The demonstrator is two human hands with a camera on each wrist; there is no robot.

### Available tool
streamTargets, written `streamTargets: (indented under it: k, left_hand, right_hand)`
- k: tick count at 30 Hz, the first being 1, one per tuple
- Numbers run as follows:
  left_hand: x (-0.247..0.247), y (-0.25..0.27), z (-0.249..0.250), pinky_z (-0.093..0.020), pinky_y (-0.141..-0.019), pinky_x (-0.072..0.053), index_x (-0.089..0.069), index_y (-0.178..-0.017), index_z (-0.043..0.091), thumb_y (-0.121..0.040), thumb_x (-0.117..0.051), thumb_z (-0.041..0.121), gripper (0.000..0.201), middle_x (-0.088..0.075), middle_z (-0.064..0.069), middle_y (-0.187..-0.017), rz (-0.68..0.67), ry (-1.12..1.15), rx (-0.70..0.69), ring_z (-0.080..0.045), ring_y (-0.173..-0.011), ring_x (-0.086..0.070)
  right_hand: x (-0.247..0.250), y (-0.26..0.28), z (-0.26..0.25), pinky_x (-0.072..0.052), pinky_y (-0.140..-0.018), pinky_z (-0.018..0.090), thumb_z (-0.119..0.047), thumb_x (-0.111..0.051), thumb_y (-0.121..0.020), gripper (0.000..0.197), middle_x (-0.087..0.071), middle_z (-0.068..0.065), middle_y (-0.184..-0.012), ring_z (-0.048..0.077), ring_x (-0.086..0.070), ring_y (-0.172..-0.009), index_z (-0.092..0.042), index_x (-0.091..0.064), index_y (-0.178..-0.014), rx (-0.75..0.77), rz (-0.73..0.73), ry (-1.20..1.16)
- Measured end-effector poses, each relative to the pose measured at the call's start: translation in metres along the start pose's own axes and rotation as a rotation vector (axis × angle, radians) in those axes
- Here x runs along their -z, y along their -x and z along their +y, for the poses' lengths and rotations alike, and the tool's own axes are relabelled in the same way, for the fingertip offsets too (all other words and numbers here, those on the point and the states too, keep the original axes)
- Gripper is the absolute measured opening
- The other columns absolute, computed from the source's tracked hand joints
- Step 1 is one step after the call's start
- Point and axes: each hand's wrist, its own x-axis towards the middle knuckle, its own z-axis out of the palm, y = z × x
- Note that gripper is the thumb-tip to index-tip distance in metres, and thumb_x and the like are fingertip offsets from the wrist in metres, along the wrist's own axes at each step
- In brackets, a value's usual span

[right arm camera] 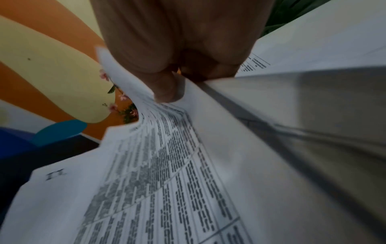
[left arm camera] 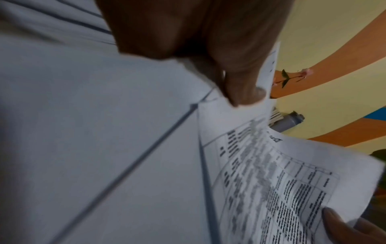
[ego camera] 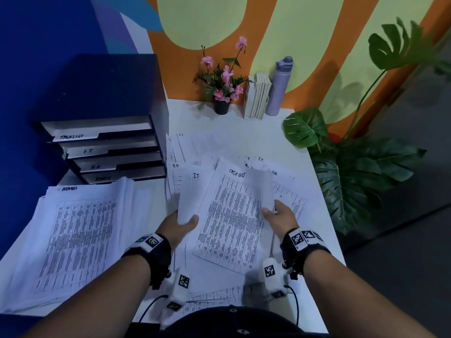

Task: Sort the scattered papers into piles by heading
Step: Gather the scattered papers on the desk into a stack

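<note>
Left hand (ego camera: 181, 222) pinches the near edge of a sheet headed "I.T" (ego camera: 192, 191), thumb on top, fingers hidden under the paper. Right hand (ego camera: 280, 215) grips the right edge of a curled blank-backed sheet (ego camera: 260, 189), thumb over it. Between the two hands lies the sheet headed "TASKLIST" (ego camera: 229, 215), tilted, on top of the scattered papers (ego camera: 188, 147) at the centre of the white bench (ego camera: 244, 123). More loose sheets with "I.T" and "H.R" headings fan out toward 12 and 1 o'clock of the hands.

ADMIN pile (ego camera: 73, 237) sits at 9 o'clock, thick stack, heading readable at its far edge. Stacked file trays (ego camera: 107, 152) at 10–11 o'clock, tabs reading TASKLIST, I.T, H.R, ADMIN from top down.

At 12 o'clock against the wall: flower pot (ego camera: 221, 107), a row of books (ego camera: 257, 96), purple bottle (ego camera: 279, 86) just right of the books. Leafy plant (ego camera: 353, 167) at 2–3 o'clock, off the bench edge.

Both wrist views are blurred and show a thumb pressing paper; left wrist view shows the left hand's thumb (left arm camera: 242, 89) on a sheet edge, right wrist view shows the right hand's thumb (right arm camera: 167, 89).
</note>
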Motion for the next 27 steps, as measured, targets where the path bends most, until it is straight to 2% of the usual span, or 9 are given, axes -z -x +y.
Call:
streamTargets:
  k: [2,5,9,14,16,18,22,25,27]
  left_hand:
    - [0.0,-0.005,-0.004,-0.03,-0.106,-0.035,-0.043,-0.142,0.009,-0.096,-0.048,0.046,0.059,-0.049,-0.003,-0.139,0.033,-0.143,0.096,-0.025,-0.131,-0.045]
    - [0.004,-0.011,-0.013,-0.032,-0.11,-0.03,-0.031,-0.147,0.003,-0.1,-0.039,0.041,0.061,-0.035,-0.013,-0.151,0.041,-0.267,0.21,-0.028,-0.137,-0.037]
    - [0.009,-0.011,-0.026,-0.03,-0.098,-0.043,-0.038,-0.14,0.008,-0.091,-0.061,0.028,0.058,-0.053,-0.009,-0.136,0.14,-0.297,0.144,-0.026,-0.118,-0.053]
    - [0.01,-0.012,-0.033,-0.027,-0.093,-0.041,-0.034,-0.141,0.013,-0.078,-0.077,0.03,0.078,-0.05,-0.003,-0.131,0.122,-0.32,0.108,-0.023,-0.116,-0.052]
    - [0.009,-0.016,-0.035,-0.032,-0.099,-0.043,-0.035,-0.141,0.012,-0.079,-0.075,0.03,0.076,-0.05,-0.007,-0.137,0.105,-0.361,0.128,-0.026,-0.119,-0.052]
    - [0.005,-0.018,-0.034,-0.031,-0.095,-0.044,-0.038,-0.138,0.013,-0.084,-0.07,0.03,0.066,-0.054,-0.005,-0.131,0.096,-0.311,0.151,-0.025,-0.115,-0.055]
    - [-0.005,-0.017,-0.027,-0.031,-0.094,-0.046,-0.045,-0.134,0.022,-0.076,-0.073,0.048,0.069,-0.06,0.005,-0.121,0.05,-0.206,0.076,-0.02,-0.109,-0.059]
    - [-0.009,-0.013,-0.014,-0.026,-0.091,-0.043,-0.045,-0.134,0.02,-0.08,-0.073,0.025,0.062,-0.06,0.001,-0.122,-0.045,-0.28,-0.013,-0.018,-0.109,-0.058]
    - [-0.006,-0.01,0.002,-0.027,-0.091,-0.042,-0.048,-0.133,0.021,-0.084,-0.069,0.01,0.055,-0.06,0.001,-0.12,-0.023,-0.207,-0.066,-0.019,-0.108,-0.057]
  right_hand:
    - [-0.002,-0.001,0.001,-0.036,-0.06,0.029,-0.02,-0.049,-0.097,0.015,-0.052,0.006,-0.081,0.024,-0.05,-0.076,-0.009,-0.05,-0.086,-0.019,0.047,0.109]
    - [0.007,-0.001,0.003,-0.045,-0.08,0.035,-0.014,-0.045,-0.099,0.024,-0.059,0.019,-0.114,0.033,-0.057,-0.102,-0.001,-0.054,-0.117,-0.12,0.097,0.262]
    - [0.034,-0.006,0.019,-0.047,-0.072,0.034,0.003,-0.042,-0.087,0.014,-0.057,0.017,-0.095,0.031,-0.054,-0.082,-0.008,-0.046,-0.096,-0.181,0.26,0.262]
    - [0.055,-0.015,0.025,-0.046,-0.068,0.036,0.003,-0.039,-0.089,0.017,-0.056,0.018,-0.086,0.037,-0.058,-0.083,-0.004,-0.05,-0.101,-0.217,0.376,0.17]
    - [0.049,-0.017,0.022,-0.046,-0.088,0.039,-0.004,-0.042,-0.096,0.032,-0.058,0.024,-0.12,0.041,-0.055,-0.113,-0.002,-0.051,-0.126,-0.217,0.322,0.15]
    - [0.036,-0.011,0.019,-0.035,-0.107,0.034,-0.011,-0.044,-0.099,0.048,-0.041,0.018,-0.148,0.034,-0.04,-0.136,-0.003,-0.036,-0.146,-0.204,0.18,0.142]
    - [-0.001,0.007,0.02,-0.029,-0.112,0.033,-0.009,-0.038,-0.102,0.049,-0.032,0.01,-0.155,0.028,-0.031,-0.143,-0.008,-0.028,-0.15,-0.17,-0.086,0.106]
    - [-0.023,0.008,0.023,-0.03,-0.112,0.035,-0.006,-0.04,-0.099,0.053,-0.034,0.006,-0.153,0.028,-0.031,-0.143,-0.016,-0.03,-0.15,-0.09,-0.161,0.093]
    - [-0.022,-0.001,0.019,-0.033,-0.112,0.039,-0.006,-0.051,-0.094,0.061,-0.033,0.006,-0.151,0.028,-0.035,-0.139,-0.021,-0.03,-0.149,-0.043,-0.053,0.102]
